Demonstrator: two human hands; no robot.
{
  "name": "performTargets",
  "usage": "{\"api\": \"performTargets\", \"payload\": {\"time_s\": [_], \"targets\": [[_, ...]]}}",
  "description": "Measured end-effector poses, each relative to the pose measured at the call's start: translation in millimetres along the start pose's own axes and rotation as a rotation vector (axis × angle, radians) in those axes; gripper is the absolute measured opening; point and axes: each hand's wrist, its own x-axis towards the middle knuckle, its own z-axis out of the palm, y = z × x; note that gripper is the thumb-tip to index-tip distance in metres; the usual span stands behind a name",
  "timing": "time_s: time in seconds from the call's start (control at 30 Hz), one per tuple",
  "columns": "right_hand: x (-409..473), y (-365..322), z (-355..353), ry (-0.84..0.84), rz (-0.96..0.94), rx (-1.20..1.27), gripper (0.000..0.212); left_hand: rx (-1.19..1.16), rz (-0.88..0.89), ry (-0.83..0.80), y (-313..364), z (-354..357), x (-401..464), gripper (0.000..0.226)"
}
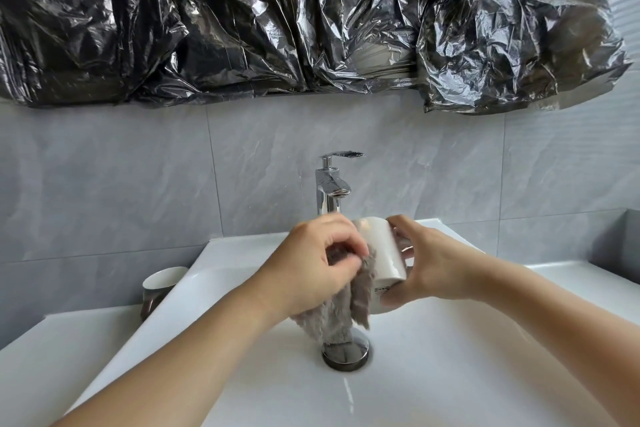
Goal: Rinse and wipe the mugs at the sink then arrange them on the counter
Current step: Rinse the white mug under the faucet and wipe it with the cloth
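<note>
The mug [382,250] is plain white, the cloth [360,291] a fuzzy grey-brown. A white sink [467,357] with a dark chrome drain [346,354], a shiny chrome tap [329,184], pale grey veined tiles [121,184], glossy black plastic [277,17], and a second mug [161,288], brown outside and white within.

Head camera looks forward and down, close over the sink [450,374].

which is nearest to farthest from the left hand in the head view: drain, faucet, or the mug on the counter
From the left hand:
1. Faucet, just behind the hand, beyond its knuckles.
2. Drain, below the hand in the basin, under the hanging cloth.
3. Mug on the counter, off to the left, outside the sink rim.
</note>
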Motion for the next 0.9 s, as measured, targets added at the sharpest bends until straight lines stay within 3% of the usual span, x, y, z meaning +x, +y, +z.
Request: {"api": "performTargets", "payload": {"time_s": [0.07,0.3,0.37,0.5,0.6,0.67,0.77,0.9], "targets": [[0.5,0.5,-1.2,0.006,0.001,-0.035,0.094,-0.026,0.002,-0.063,7.0,3.3,-1.5,0.027],[-2.6,-20.1,4.7,-0.07,-0.029,-0.302,0.088,0.207,-0.187,0.209,-12.8,2.6,7.4,0.014],[-2.8,-20.7,5.2,-0.089,-0.018,-0.324,0.086,0.162,-0.15,0.148,-6.0,4.1,4.5,0.017],[-2.2,-17.8,3.1,-0.079,-0.017,-0.368,0.084,0.014,-0.064,-0.165,15.5,12.0,-2.6,0.023],[-1.0,-17.2,4.9,-0.071,-0.04,-0.359,0.081,0.079,-0.081,-0.031,7.9,12.9,4.1,0.021],[-1.4,-20.0,5.4,-0.07,-0.045,-0.353,0.08,0.129,-0.134,0.092,0.9,11.3,7.6,0.02],[-2.3,-24.3,4.2,-0.059,-0.056,-0.387,0.083,0.153,-0.263,0.103,-1.7,13.2,6.4,0.016],[-2.7,-20.1,2.0,-0.006,-0.118,-0.396,0.091,-0.105,-0.458,0.065,5.2,18.3,8.2,0.014]]}}
